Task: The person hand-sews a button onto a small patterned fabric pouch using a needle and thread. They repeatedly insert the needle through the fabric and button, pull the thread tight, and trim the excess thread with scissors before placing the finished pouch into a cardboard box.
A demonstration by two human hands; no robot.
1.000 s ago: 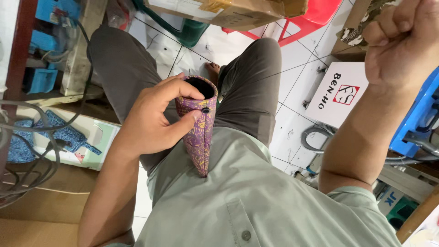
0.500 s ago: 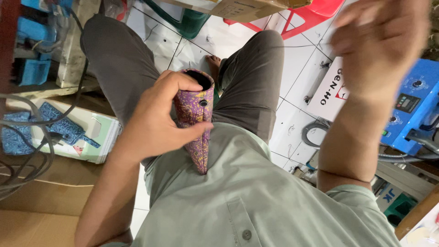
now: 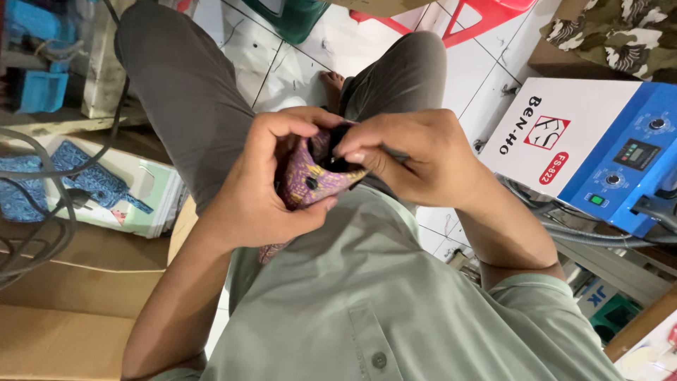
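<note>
I sit with my knees apart over the white tiled floor (image 3: 310, 56), and both hands meet in front of my belly. My left hand (image 3: 271, 187) wraps around a purple patterned pouch (image 3: 310, 180), fingers curled and pressed about its body, thumb over the top. My right hand (image 3: 416, 159) comes in from the other side, its fingers (image 3: 352, 152) pinching the dark rim at the pouch's open mouth. The pouch's lower end pokes out under my left palm, against my grey-green shirt (image 3: 381, 296). To my right stands a white and blue machine (image 3: 599, 155). To my left, blue patterned cloth (image 3: 92, 180) lies on a box beside black cables (image 3: 42, 233).
</note>
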